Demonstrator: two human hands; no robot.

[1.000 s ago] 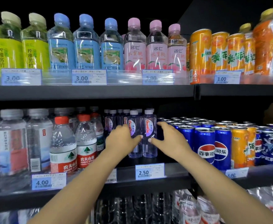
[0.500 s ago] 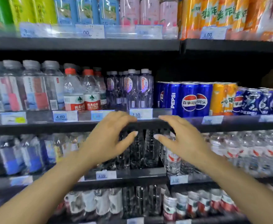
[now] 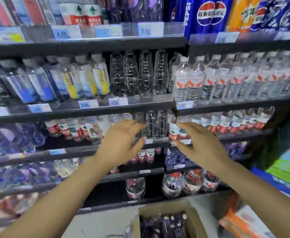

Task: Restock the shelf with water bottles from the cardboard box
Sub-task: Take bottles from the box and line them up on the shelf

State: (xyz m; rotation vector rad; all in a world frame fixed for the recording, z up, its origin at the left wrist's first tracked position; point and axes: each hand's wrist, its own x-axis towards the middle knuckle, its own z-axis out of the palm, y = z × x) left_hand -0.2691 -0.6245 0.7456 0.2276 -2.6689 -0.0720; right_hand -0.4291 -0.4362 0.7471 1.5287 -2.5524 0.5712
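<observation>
Both hands were empty. The left hand point(image 3: 122, 143) and right hand point(image 3: 199, 146) hung apart, fingers loose, in front of the shelf point(image 3: 89, 152). The water bottles point(image 3: 163, 224) sat well below them in the cardboard box point(image 3: 190, 210) at the shelf's foot. I'd guess they're heavy-ish, slick and squashy, so grab mid-body, not by the caps.

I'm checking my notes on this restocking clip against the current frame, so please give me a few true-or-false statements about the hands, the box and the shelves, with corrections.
1. Both hands hold nothing. True: the left hand and right hand are empty, fingers spread.
2. The cardboard box is empty. False: dark bottles stand in it.
3. The box sits on a shelf. False: it sits low, below the shelves.
4. Pepsi cans stand on the top visible shelf. True.
</observation>
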